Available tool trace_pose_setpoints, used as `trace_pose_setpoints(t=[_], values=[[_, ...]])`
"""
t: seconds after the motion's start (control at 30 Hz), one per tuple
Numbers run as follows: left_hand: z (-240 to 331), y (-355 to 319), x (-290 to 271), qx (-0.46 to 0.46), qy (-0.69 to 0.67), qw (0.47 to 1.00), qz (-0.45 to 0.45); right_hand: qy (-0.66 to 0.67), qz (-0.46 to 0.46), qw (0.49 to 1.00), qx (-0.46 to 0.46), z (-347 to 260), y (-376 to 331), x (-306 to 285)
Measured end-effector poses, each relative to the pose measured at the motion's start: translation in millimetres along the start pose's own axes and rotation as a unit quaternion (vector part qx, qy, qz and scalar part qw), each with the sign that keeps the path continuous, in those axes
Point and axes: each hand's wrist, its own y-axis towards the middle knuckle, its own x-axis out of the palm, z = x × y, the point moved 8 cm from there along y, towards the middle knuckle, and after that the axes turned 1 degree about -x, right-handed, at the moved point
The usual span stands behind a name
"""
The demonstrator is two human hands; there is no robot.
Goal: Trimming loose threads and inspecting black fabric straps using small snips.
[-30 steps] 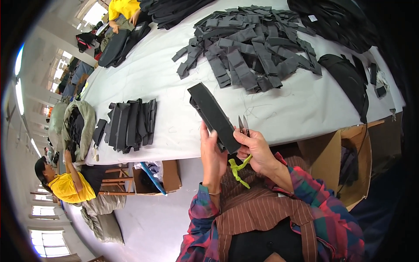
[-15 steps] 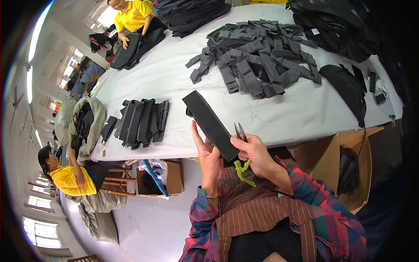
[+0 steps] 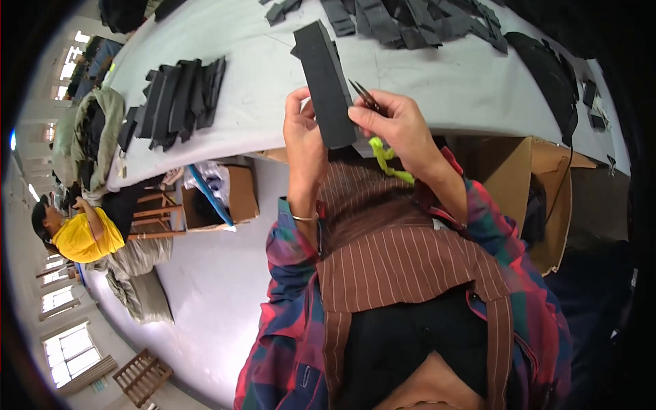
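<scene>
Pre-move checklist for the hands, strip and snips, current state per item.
1. Left hand supports the black strip by its left edge: ok.
2. Right hand has the snips, thumb on the strip's lower right edge: ok.
3. Snips' tips clear of the strip: cannot tell; they show close to its right edge.
4. Lime-green tie away from the blades: ok, it hangs below the right hand.
5. Strip's underside checked: cannot tell, it faces away.
6. Row of strips apart from the loose pile: ok.
</scene>
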Motion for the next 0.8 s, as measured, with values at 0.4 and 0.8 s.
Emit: trace_pose_setpoints(t=[0.4,0.8], values=[[-10.5,-13.9,-6.7,-0.059,-0.017,0.998,0.0,-0.397,0.032,0.902,-0.166,-35.5,-9.7,-15.3],[-14.4,-16.2,4.8,-0.076,-0.084,0.991,-0.066,-0.421,0.053,0.842,-0.334,-48.0,-8.8,5.0]])
